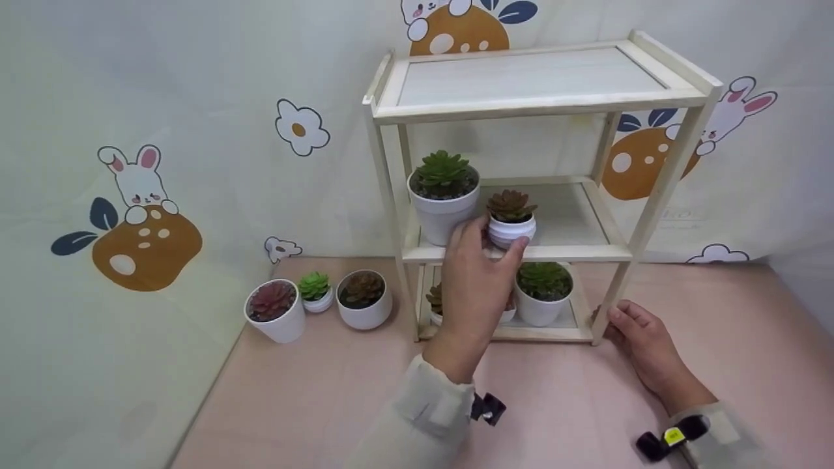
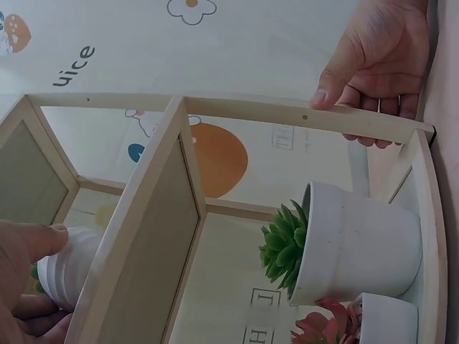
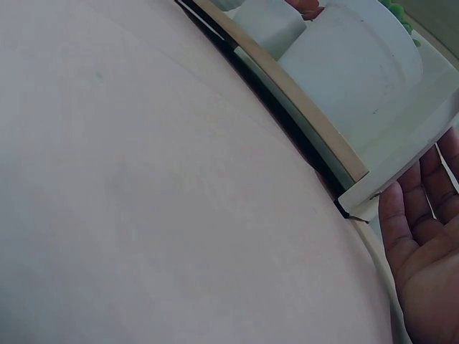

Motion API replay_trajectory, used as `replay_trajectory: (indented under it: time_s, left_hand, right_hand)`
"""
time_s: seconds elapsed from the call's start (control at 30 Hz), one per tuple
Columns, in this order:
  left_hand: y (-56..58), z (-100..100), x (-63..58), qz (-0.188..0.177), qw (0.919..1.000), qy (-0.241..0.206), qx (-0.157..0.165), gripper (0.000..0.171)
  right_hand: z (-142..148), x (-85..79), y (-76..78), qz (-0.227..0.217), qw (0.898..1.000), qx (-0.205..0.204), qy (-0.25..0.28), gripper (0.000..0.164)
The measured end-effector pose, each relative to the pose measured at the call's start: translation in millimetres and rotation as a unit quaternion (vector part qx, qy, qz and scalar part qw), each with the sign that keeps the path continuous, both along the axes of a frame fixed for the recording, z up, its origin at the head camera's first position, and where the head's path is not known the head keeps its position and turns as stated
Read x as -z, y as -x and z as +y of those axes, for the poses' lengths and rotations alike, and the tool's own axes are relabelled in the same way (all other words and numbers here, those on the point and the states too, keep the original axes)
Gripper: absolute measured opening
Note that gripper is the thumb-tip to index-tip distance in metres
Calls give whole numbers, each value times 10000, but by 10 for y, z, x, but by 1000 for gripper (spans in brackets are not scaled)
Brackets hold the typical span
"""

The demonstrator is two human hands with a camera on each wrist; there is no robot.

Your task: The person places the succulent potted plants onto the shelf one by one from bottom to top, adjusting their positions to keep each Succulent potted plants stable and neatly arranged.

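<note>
A three-tier wooden shelf (image 1: pixel 541 78) stands on the pink table against the wall. My left hand (image 1: pixel 479 273) reaches to its middle tier, where thumb and fingers grip a small ribbed white pot (image 1: pixel 511 229) holding a brown-red succulent. The left wrist view shows that ribbed pot (image 2: pixel 68 269) in the left hand (image 2: pixel 21 287). Beside it stands a larger white pot (image 1: pixel 443 202) with a green succulent. My right hand (image 1: pixel 635 332) holds the shelf's front right leg (image 1: pixel 619 286) near the foot, thumb and fingers on either side of the leg (image 2: pixel 287 115).
On the bottom tier a white pot with a green plant (image 1: pixel 543 296) stands beside a smaller one (image 2: pixel 387 322) with a red plant. Three more potted succulents (image 1: pixel 277 312), (image 1: pixel 316 293), (image 1: pixel 363 299) stand on the table left of the shelf, near the corner.
</note>
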State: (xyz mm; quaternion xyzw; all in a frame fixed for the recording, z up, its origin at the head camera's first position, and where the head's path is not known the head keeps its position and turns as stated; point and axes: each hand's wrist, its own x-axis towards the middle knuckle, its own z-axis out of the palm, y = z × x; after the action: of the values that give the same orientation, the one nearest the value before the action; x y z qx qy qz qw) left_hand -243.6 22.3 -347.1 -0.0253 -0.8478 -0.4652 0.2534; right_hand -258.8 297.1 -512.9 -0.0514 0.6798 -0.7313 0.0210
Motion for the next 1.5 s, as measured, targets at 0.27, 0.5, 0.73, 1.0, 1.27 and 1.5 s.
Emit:
replay_trajectory:
  time_s: [0.27, 0.5, 0.73, 1.0, 1.27, 1.5]
  left_hand:
    - [3, 27, 36, 236, 9996, 6, -135, 49]
    - [5, 39, 52, 282, 9992, 48, -266, 46]
    - [20, 50, 64, 378, 9987, 154, -305, 40]
    - [24, 45, 96, 644, 9973, 234, -254, 33]
    - [17, 26, 104, 652, 9978, -41, -138, 30]
    - [-4, -1, 150, 1004, 9949, 95, -68, 24]
  right_hand:
    - [0, -1, -5, -23, 10000, -17, -19, 40]
    - [-2, 1, 0, 44, 9999, -90, 58, 46]
    - [0, 3, 6, 25, 9999, -54, 99, 38]
    - [-12, -2, 4, 11, 10000, 3, 41, 37]
    - [-17, -7, 14, 27, 9999, 4, 108, 38]
    - [-14, 4, 9, -6, 9997, 1, 264, 36]
